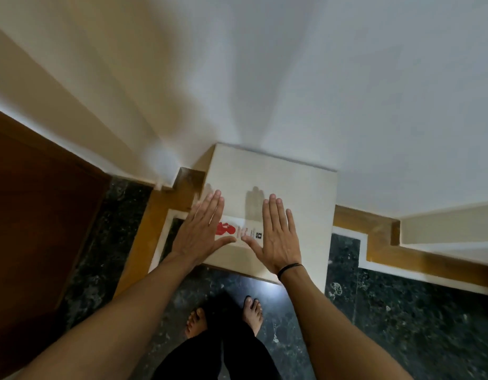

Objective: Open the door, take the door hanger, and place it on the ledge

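Note:
A pale door hanger (238, 230) with a red picture and small print lies flat on the cream ledge (292, 187), near its front edge. My left hand (201, 231) and my right hand (275, 237) hover flat above it, palms down, fingers spread, holding nothing. The left hand covers the hanger's left end and the right hand its right end. The thumbs point toward each other over the card. A brown wooden door (37, 215) fills the left side.
White walls (264, 78) rise behind the ledge. The floor (401, 311) is dark speckled stone with a tan and white border. My bare feet (223, 319) stand just in front of the ledge. A second pale step (451, 229) juts out at the right.

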